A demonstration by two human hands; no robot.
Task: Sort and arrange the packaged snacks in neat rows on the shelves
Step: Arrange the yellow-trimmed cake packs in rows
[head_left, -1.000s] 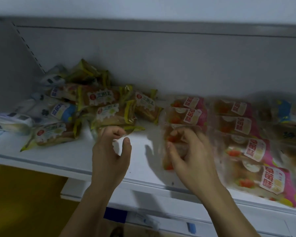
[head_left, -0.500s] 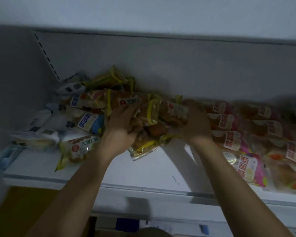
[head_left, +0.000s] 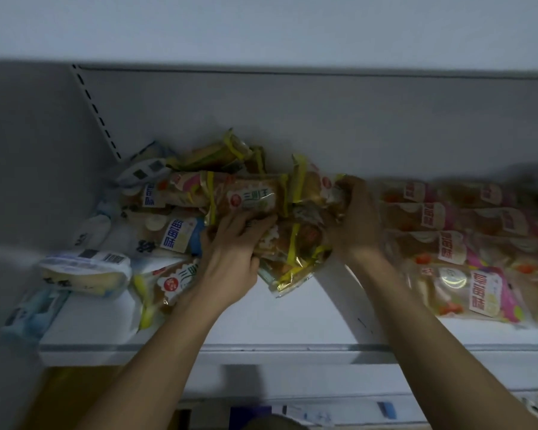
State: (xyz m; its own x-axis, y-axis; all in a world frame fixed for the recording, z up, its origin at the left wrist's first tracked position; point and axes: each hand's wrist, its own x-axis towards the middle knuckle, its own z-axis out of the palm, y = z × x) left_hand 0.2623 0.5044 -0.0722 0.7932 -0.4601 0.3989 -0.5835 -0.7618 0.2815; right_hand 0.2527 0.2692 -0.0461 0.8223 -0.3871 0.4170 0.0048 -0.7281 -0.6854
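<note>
Shelf [head_left: 292,324] room first: bare white board lies open just nearer me than both grips, running to the front edge, while the back wall sits close behind the heap. Pink packets [head_left: 448,243] already lie in rows right beside my right hand [head_left: 354,225]; blue packets [head_left: 174,234] crowd just beside my left hand [head_left: 230,259]. Between the grips sits the loose pile of yellow packets [head_left: 289,225], long axes mostly crosswise. I have both grips curled onto that pile, left from its near-left side, right from its far-right end, squeezing inward.
</note>
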